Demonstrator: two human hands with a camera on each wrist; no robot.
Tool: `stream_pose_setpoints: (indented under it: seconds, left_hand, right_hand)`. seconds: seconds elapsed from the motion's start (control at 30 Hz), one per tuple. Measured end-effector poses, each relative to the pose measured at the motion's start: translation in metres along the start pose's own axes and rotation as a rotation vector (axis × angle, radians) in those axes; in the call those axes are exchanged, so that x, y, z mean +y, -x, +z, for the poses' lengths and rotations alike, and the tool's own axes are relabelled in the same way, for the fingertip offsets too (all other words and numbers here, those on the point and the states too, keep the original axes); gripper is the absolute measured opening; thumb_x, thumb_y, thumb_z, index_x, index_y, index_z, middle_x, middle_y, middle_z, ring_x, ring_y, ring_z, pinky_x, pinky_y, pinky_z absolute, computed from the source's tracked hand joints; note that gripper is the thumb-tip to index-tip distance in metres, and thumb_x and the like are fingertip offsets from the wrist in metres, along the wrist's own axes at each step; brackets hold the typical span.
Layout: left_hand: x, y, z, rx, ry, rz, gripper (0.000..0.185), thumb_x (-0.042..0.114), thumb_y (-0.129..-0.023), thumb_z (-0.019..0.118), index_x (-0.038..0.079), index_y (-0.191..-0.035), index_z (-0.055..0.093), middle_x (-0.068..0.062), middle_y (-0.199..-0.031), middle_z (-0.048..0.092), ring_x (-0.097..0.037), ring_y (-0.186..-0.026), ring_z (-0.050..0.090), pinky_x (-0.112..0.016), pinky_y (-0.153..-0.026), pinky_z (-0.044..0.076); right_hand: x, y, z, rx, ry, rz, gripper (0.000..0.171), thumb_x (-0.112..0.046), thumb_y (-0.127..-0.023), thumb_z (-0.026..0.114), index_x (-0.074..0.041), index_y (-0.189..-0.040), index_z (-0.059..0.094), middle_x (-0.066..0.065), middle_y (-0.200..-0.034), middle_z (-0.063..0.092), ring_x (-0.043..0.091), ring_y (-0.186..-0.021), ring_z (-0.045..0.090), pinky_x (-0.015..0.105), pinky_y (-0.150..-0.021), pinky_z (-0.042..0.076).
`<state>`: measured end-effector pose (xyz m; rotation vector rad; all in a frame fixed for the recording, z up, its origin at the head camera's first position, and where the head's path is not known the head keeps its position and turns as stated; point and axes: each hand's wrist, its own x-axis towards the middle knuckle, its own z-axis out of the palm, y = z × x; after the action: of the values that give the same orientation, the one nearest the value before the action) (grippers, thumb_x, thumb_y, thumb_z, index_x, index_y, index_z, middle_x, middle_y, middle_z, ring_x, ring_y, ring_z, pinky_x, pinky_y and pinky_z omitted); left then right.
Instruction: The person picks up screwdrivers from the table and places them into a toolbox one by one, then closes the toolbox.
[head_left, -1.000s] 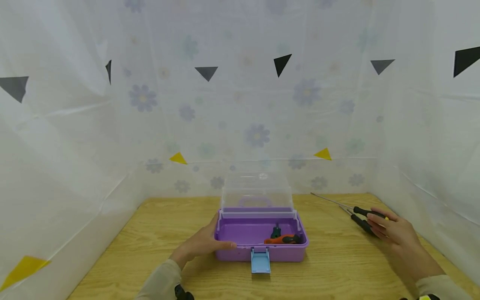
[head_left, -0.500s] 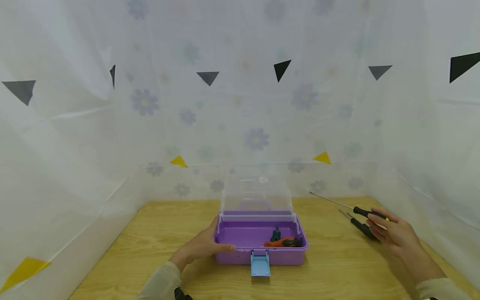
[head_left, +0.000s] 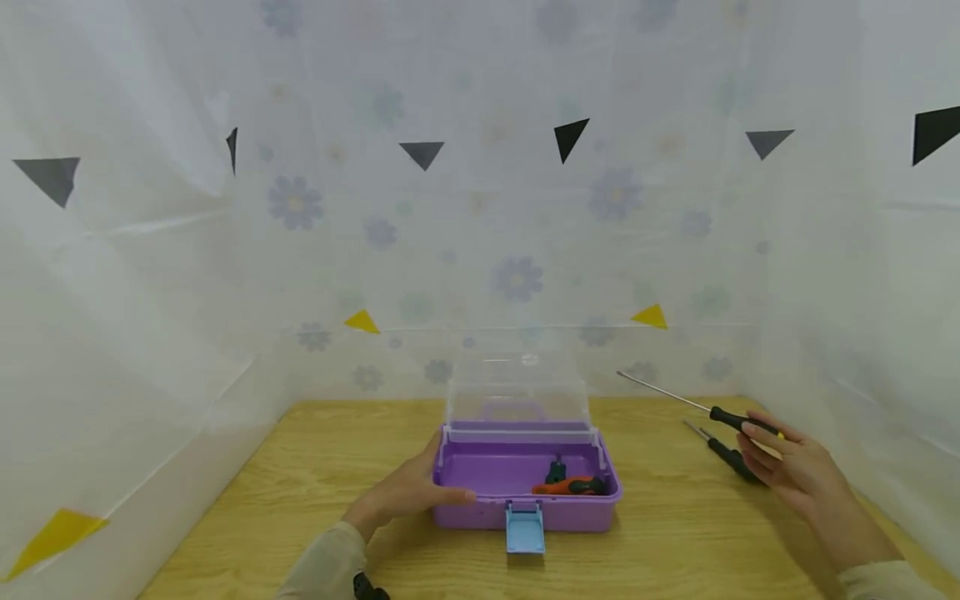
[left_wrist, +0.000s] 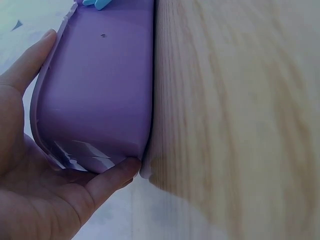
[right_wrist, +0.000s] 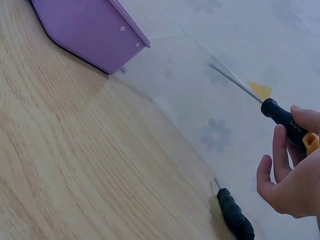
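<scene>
Screwdriver [head_left: 723,414]: black handle with a yellow-orange butt, long thin steel shaft; lifted off the table at the right, shaft pointing left and away.
Writing: white lettering on the handle in the right wrist view [right_wrist: 290,123], too small to read with certainty.
Right hand [head_left: 795,467]: fingers curled round the screwdriver's handle end, grasping it.
Second screwdriver [head_left: 726,454]: all-black handle, lying on the table [head_left: 315,467] just below the held one, apart from it.
Box [head_left: 525,492]: purple, centre of table, clear lid [head_left: 516,387] standing upright, blue latch [head_left: 524,528] hanging forward; orange and green tools [head_left: 567,481] inside at right.
Left hand [head_left: 408,492]: fingers curled round the box's left end, thumb on the front rim.
Room: bare wood between box and right hand; white sheeting close behind and at both sides.
</scene>
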<state>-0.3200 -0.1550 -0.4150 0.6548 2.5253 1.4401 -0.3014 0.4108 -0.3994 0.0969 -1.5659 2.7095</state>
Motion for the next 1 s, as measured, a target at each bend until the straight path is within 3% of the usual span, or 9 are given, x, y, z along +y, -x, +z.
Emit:
stream_pose_setpoints:
  seconds: [0.23, 0.57, 0.83, 1.0]
  left_hand:
    - [0.003, -0.002, 0.002, 0.004, -0.032, -0.021, 0.129, 0.05, -0.082, 0.084, 0.009, -0.166, -0.006, -0.028, -0.161, 0.032, -0.045, -0.143, 0.038, -0.065, -0.115, 0.028]
    - [0.002, 0.0, 0.0, -0.006, 0.01, 0.0, 0.127, 0.045, -0.082, 0.085, 0.013, -0.167, -0.003, -0.026, -0.155, 0.043, -0.043, -0.135, 0.048, -0.067, -0.113, 0.03]
    - [0.006, 0.002, 0.0, -0.008, 0.01, 0.005, 0.13, 0.047, -0.081, 0.086, 0.01, -0.166, -0.004, -0.029, -0.155, 0.042, -0.046, -0.137, 0.045, -0.068, -0.113, 0.029]
    - [0.004, 0.002, 0.0, 0.0, 0.004, 0.008, 0.129, 0.047, -0.08, 0.086, 0.011, -0.167, -0.003, -0.028, -0.153, 0.044, -0.045, -0.135, 0.047, -0.067, -0.113, 0.031]
  right_hand:
    - [-0.008, -0.002, 0.004, -0.167, -0.037, -0.03, 0.038, 0.002, -0.108, 0.048, -0.018, -0.124, 0.077, -0.004, -0.117, 0.065, 0.02, -0.102, 0.07, 0.035, -0.087, 0.059]
    - [0.002, -0.013, 0.038, -0.35, -0.005, -0.035, 0.044, 0.006, -0.11, 0.039, -0.014, -0.132, 0.072, 0.006, -0.121, 0.063, 0.021, -0.107, 0.07, 0.035, -0.095, 0.056]
    - [0.011, -0.016, 0.065, -0.373, 0.09, -0.019, 0.041, 0.005, -0.108, 0.045, -0.014, -0.13, 0.074, 0.004, -0.12, 0.06, 0.019, -0.105, 0.07, 0.035, -0.094, 0.057]
    - [0.018, -0.02, 0.077, -0.435, 0.131, -0.038, 0.042, 0.007, -0.108, 0.044, -0.013, -0.129, 0.074, 0.007, -0.117, 0.062, 0.019, -0.103, 0.069, 0.035, -0.095, 0.056]
